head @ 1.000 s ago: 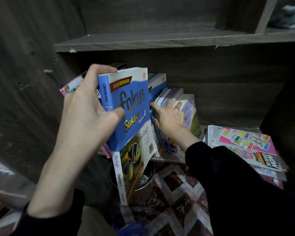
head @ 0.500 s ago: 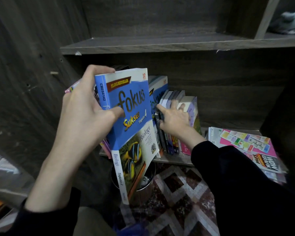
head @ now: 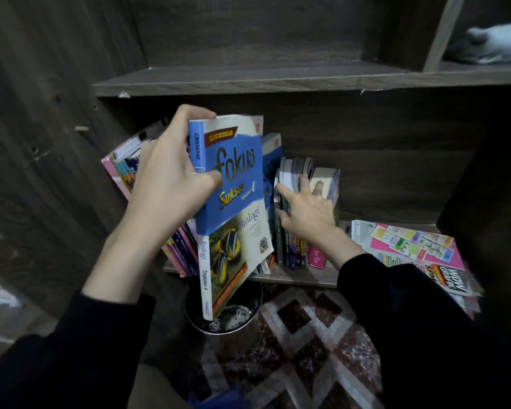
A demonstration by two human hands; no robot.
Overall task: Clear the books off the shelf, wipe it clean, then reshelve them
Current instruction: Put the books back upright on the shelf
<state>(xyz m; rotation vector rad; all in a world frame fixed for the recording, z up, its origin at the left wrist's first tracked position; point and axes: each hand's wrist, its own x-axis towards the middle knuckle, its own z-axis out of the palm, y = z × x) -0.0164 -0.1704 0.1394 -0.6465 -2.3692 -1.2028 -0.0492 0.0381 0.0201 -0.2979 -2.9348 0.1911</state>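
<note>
Dark wooden bookcase (head: 42, 143) across upper and left frame. Patterned rug (head: 307, 335) over lower centre. Black sleeves (head: 425, 335) entering from both lower corners. Upper shelf (head: 248, 81) near top of frame, lower shelf (head: 295, 277) at mid-frame.

Blue Fokus book (head: 233, 208), centre frame: upright with a slight tilt, out in front of the lower shelf, bottom edge hanging over a metal pot (head: 248, 324) of foamy water on the floor. Left grip (head: 171, 184), left of centre: closed round the book's spine, thumb across the front cover, fingers hooked over the top corner.

Flat stack of magazines (head: 410, 246), right end of lower shelf, overhanging its front edge. Leaning books (head: 124, 169), left end of lower shelf, partly behind left grip. Row of upright books (head: 292, 246), centre-right on lower shelf, just right of the blue book. Right grip (head: 307, 214), centre-right: spread wide, fingertips on the tops of that row, thumb against the spines.

Pale bundle (head: 490, 39), upper right corner, blurred.
</note>
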